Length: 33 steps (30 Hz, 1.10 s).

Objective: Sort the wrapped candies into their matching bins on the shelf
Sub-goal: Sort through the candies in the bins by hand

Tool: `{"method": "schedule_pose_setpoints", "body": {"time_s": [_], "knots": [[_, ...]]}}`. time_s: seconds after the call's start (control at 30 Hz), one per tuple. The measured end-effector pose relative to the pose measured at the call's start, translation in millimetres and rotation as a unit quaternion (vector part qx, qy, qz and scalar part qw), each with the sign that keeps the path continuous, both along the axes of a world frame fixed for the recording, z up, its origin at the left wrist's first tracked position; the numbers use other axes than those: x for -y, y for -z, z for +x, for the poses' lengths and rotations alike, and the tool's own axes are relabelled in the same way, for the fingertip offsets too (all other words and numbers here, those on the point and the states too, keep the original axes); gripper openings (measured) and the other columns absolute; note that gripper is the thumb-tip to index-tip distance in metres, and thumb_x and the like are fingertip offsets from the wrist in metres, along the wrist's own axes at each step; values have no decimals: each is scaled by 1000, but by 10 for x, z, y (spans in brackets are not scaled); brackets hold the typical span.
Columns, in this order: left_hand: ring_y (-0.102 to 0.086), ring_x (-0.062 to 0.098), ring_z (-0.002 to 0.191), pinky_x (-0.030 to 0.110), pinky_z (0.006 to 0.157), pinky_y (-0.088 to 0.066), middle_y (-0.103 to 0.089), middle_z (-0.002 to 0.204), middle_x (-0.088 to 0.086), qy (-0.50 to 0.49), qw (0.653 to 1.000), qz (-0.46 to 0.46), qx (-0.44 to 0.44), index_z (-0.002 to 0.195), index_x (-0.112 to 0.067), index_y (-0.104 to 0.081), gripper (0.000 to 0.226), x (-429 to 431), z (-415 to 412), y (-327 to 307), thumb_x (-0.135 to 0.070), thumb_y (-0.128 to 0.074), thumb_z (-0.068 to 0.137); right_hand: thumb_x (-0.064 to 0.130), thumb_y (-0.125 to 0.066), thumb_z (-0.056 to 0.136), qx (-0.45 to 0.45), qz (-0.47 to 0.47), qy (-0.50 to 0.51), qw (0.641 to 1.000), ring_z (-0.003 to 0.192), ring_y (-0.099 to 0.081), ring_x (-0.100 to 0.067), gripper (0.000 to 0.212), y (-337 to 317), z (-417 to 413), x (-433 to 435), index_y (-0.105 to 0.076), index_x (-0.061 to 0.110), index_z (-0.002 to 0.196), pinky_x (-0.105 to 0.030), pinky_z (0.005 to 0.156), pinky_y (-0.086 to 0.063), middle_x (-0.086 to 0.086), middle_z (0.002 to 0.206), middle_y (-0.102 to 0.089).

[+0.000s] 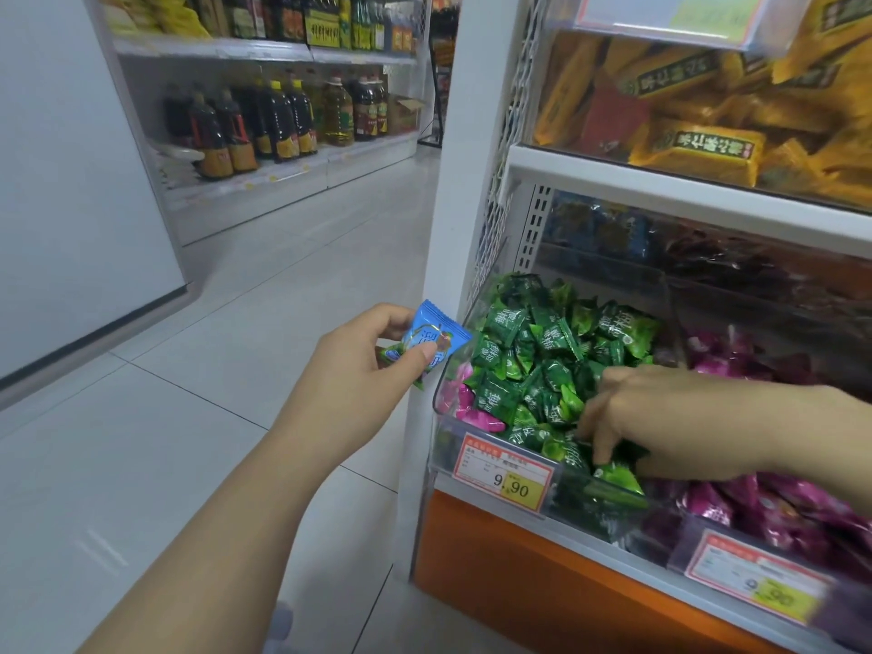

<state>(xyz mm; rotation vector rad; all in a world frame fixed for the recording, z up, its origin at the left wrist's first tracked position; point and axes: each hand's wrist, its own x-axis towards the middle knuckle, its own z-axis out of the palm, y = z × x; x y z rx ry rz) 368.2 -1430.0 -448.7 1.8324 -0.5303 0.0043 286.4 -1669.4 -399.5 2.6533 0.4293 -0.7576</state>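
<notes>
The sorting looks part-way through. On the left, outside the shelf, the left hand (373, 356) pinches a blue candy (436, 337) between thumb and fingers. It is not yet in any bin, and its likely home is the blue bin (590, 257), far back on the same shelf. Just right of it, in the near left corner of the green bin (438, 403), a few pink candies (469, 410) lie among the green candies (547, 342). These strays have yet to go to the pink bin (679, 549) on the right. The right hand (670, 417) is down in the green candies with fingers curled and tips buried, so whether it grips one cannot be told. A second wrapper with green edges seems tucked under the blue candy, but this is unclear. The far bins sit behind glare on clear plastic. The pink bin's tag (759, 578) is blurred, and the right forearm is cut off at the frame's edge.
</notes>
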Motion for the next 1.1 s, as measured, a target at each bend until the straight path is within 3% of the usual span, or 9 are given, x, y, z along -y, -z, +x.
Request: {"method": "schedule_pose_setpoints", "body": {"time_s": [0.13, 0.3, 0.37, 0.47, 0.6, 0.7, 0.77, 0.97, 1.1], "knots": [[-67, 3, 69, 6, 60, -42, -67, 91, -18, 0, 1000, 7, 2, 94, -31, -63, 9, 32, 8, -6, -23, -63, 88, 4, -49, 87, -5, 64, 50, 997, 124, -47, -4, 51, -122, 47, 24, -58, 38, 124, -27, 106, -38, 19, 137, -50], [-66, 2, 67, 6, 60, -41, -67, 87, -19, 2, 1000, -2, 1, 90, -32, -62, 9, 42, -12, -25, -24, -64, 88, 31, -60, 91, 58, 258, 58, 963, 96, -60, 6, 31, -72, 323, -254, -61, 32, 122, -10, 87, -45, 19, 116, -64], [-66, 3, 67, 6, 60, -42, -66, 85, -22, 2, 1000, -7, -2, 88, -34, -62, 10, 39, -22, -29, -24, -64, 87, 42, -64, 85, 13, 308, 85, 947, 104, -58, 3, 51, 25, 439, -414, -53, 26, 132, -12, 91, -44, 17, 125, -59], [-66, 2, 66, 6, 59, -41, -67, 86, -21, 2, 1000, -8, -4, 87, -33, -62, 11, 27, -22, -30, -22, -65, 87, 55, -70, 74, -83, 267, 104, 954, 112, -53, -5, 77, 207, 579, -554, -43, 23, 139, -21, 98, -40, 11, 133, -52], [-66, 2, 67, 5, 58, -40, -67, 89, -16, 4, 1000, -12, -8, 90, -30, -63, 10, 9, -7, -26, -20, -64, 88, 49, -76, 71, -124, 251, 114, 953, 103, -59, -10, 65, 339, 633, -604, -53, 22, 125, -28, 94, -47, 7, 118, -62], [-66, 4, 66, 7, 60, -41, -67, 87, -18, 8, 1000, -11, -6, 89, -32, -63, 10, 16, -4, -30, -23, -64, 87, 36, -80, 72, -124, 301, 143, 935, 85, -58, -2, 57, 358, 627, -554, -52, 24, 121, -15, 72, -44, 11, 108, -62], [-66, 5, 66, 7, 61, -42, -67, 87, -18, 13, 1000, -14, -2, 89, -33, -62, 10, 27, -10, -37, -23, -65, 87, 30, -79, 74, -119, 335, 170, 919, 78, -52, 1, 56, 342, 615, -522, -50, 27, 121, -13, 68, -38, 12, 104, -56], [-65, 3, 66, 6, 61, -41, -67, 88, -19, 24, 999, -24, 8, 89, -34, -62, 9, 50, -59, -65, -25, -64, 87, 30, -72, 81, -94, 370, 193, 904, 101, -50, 2, 38, 247, 465, -445, -56, 28, 116, -3, 83, -37, 16, 116, -52], [-66, 7, 74, 11, 67, -46, -68, 91, -18, 30, 999, -33, 16, 91, -35, -63, 11, 86, -101, -82, -24, -64, 87, 25, -68, 85, -14, 463, 226, 857, 84, -66, -7, 29, 158, 338, -388, -63, 23, 113, -27, 86, -54, 4, 96, -69]]}}
